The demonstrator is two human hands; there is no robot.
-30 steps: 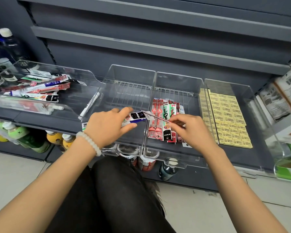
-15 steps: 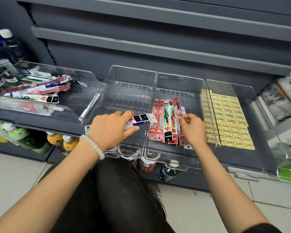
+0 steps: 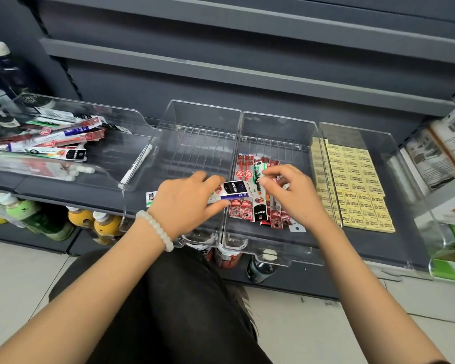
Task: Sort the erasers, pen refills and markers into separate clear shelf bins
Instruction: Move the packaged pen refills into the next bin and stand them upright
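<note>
While we crouch in front of the shelf, our left hand (image 3: 184, 206) holds a small bunch of pen refill packs (image 3: 227, 193). Its fingers and thumb curl round them. The packs stick out to the right, so their long side runs sideways, across the wall between two clear bins.

Our right hand (image 3: 286, 195) is over the refill bin (image 3: 276, 253). Its fingers are bent and its fingertips (image 3: 267, 172) pinch at the top of a pack in the row of refills (image 3: 258, 203) lying there. We cannot tell if it really has hold of one.

The refills in the bin lie the other way, long side pointing from the front to the back. So we think the bunch in our left hand must turn to line up with them. The free end of the bunch already reaches over the bin, just beside our right hand. The right hand is nearer to the row, so it looks best placed to take the next pack.

The middle bin (image 3: 195, 132) looks bare inside. The erasers (image 3: 352, 185) sit in neat rows in the right bin (image 3: 415, 206). More pens and packs (image 3: 53, 143) lie mixed in the left bin (image 3: 111, 177), well apart from our hands.
</note>
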